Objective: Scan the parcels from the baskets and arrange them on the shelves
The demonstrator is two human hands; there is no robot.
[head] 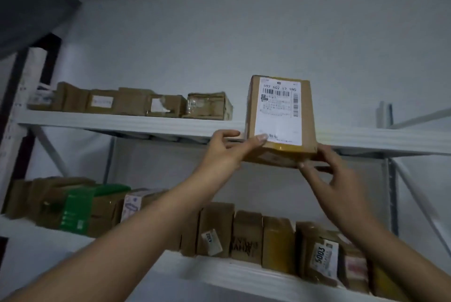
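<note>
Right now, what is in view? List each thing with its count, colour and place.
labelled parcel: one, brown with a white label, upright in front of the upper shelf's edge
upper shelf: one, white, across mid frame
upper row of parcels: several, brown, on the upper shelf, left of the labelled parcel and apart from it
lower shelf: one, white, below
lower row of parcels: many, mostly brown, standing on the lower shelf
green parcel: one, lower shelf, left
wall: pale grey, behind
left hand: pinches the parcel's lower left corner
right hand: holds its lower right corner
</note>
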